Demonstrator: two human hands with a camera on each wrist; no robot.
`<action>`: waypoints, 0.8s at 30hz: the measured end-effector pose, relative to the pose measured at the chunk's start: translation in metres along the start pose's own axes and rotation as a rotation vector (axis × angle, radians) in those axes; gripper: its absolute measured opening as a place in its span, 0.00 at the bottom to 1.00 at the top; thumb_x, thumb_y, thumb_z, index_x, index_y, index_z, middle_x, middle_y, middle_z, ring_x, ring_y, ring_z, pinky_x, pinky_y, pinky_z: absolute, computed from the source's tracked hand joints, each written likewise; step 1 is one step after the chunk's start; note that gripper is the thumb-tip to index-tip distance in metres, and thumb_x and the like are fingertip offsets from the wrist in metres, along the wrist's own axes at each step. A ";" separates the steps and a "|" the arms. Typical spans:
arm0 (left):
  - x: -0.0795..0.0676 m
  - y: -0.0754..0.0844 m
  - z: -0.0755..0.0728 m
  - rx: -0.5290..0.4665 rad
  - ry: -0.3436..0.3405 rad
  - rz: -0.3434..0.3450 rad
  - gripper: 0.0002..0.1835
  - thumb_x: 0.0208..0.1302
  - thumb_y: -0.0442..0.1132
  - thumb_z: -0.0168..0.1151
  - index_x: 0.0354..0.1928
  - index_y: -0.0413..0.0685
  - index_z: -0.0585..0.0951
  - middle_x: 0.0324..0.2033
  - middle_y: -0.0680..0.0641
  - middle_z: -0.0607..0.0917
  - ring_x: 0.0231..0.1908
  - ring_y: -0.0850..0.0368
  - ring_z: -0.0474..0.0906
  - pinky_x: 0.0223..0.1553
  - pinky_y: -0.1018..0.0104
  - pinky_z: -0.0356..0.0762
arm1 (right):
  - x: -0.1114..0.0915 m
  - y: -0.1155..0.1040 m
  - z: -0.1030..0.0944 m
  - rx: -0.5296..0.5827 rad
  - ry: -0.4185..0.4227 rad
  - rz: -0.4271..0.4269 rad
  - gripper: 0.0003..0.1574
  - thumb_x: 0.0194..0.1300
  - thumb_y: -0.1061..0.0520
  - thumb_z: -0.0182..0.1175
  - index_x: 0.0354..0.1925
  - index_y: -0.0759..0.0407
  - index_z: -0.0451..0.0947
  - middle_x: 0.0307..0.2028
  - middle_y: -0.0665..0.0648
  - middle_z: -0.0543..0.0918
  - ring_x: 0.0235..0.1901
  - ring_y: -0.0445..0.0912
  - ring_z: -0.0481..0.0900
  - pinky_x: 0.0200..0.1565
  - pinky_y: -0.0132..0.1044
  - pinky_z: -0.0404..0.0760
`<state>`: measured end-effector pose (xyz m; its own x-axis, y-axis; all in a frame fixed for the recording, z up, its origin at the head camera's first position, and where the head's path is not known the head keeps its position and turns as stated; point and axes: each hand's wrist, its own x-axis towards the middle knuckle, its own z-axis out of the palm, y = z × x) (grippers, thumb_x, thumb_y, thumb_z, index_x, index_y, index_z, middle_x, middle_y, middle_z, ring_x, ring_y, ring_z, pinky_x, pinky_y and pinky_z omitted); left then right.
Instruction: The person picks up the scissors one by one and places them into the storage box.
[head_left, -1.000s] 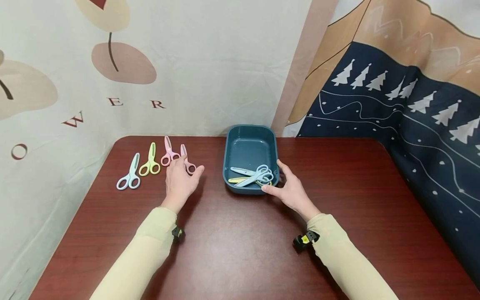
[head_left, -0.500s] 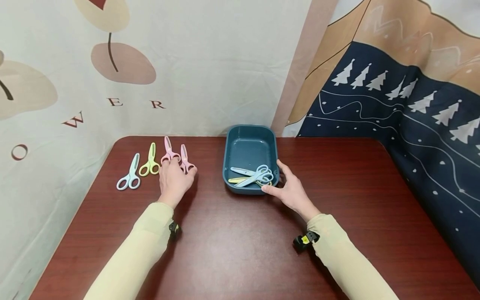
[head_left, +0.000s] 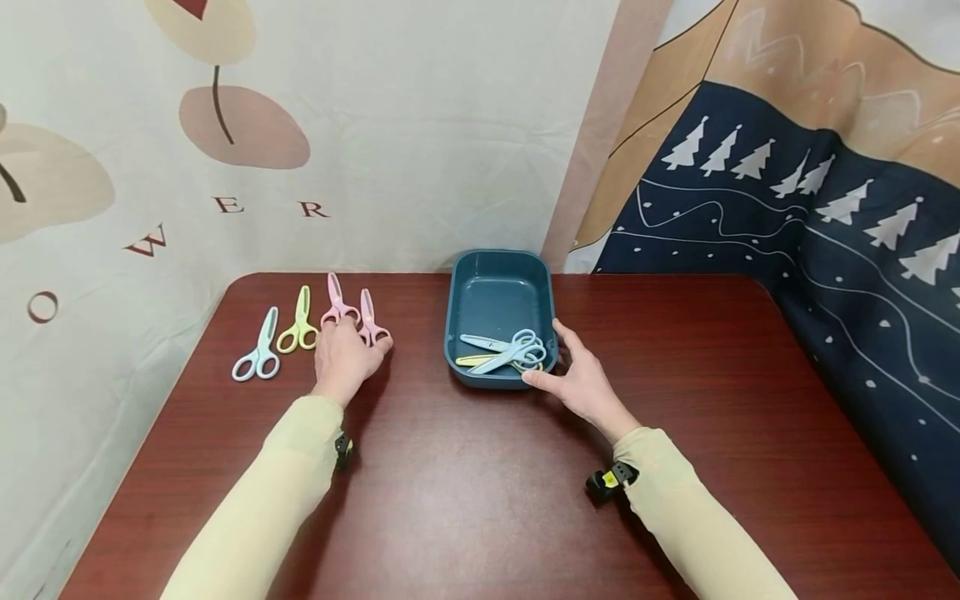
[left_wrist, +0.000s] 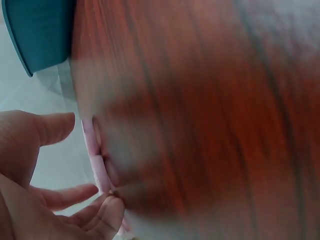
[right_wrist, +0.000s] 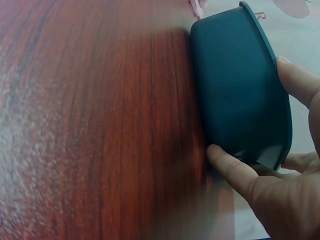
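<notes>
My left hand (head_left: 345, 358) reaches over the handles of two pink scissors, the right pair (head_left: 367, 307) and the left pair (head_left: 334, 290), both flat on the table. In the left wrist view, its fingertips (left_wrist: 113, 210) are right at a pink handle (left_wrist: 101, 172), with the thumb held apart. My right hand (head_left: 581, 383) holds the near right corner of a dark blue-green plastic box (head_left: 498, 296), thumb at the near rim and fingers along the right side. Inside the box, light blue scissors (head_left: 510, 354) lie over yellow ones (head_left: 472, 361).
Left of the pink pairs lie yellow-green scissors (head_left: 302, 317) and light blue scissors (head_left: 266, 340), blades pointing away. A reddish-brown wooden table (head_left: 450, 483) carries everything. Its back edge meets a pale printed cloth (head_left: 420, 150), and a navy cloth with trees (head_left: 720, 200) hangs at the right.
My left hand has shifted slightly left and nearer, its thumb drawn closer in, uncovering more of the right pink scissors. The right hand and box have stayed put.
</notes>
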<state>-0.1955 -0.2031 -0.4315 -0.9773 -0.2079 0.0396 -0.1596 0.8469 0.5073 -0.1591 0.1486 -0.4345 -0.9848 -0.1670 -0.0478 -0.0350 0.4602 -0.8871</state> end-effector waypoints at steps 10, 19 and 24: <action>0.006 -0.003 -0.005 0.075 -0.047 0.062 0.26 0.60 0.50 0.71 0.41 0.30 0.80 0.44 0.26 0.77 0.52 0.27 0.73 0.51 0.37 0.74 | 0.000 0.000 0.000 0.009 -0.003 -0.002 0.63 0.60 0.54 0.77 0.82 0.59 0.50 0.72 0.65 0.69 0.67 0.61 0.75 0.65 0.56 0.75; 0.005 -0.004 -0.007 0.094 -0.075 0.068 0.22 0.58 0.46 0.72 0.39 0.29 0.82 0.46 0.25 0.76 0.51 0.27 0.73 0.51 0.37 0.75 | -0.001 -0.001 0.000 0.009 -0.004 0.000 0.63 0.61 0.54 0.76 0.82 0.59 0.50 0.72 0.66 0.69 0.67 0.61 0.75 0.66 0.57 0.74; 0.006 -0.003 -0.008 0.100 -0.095 0.052 0.25 0.58 0.46 0.73 0.46 0.28 0.82 0.49 0.24 0.76 0.54 0.27 0.72 0.53 0.36 0.75 | -0.001 -0.002 0.000 0.008 -0.004 0.001 0.63 0.61 0.54 0.76 0.82 0.59 0.50 0.72 0.66 0.70 0.66 0.61 0.75 0.66 0.56 0.74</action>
<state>-0.1996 -0.2111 -0.4259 -0.9926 -0.1198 -0.0202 -0.1172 0.9006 0.4185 -0.1584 0.1479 -0.4326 -0.9841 -0.1703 -0.0505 -0.0328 0.4534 -0.8907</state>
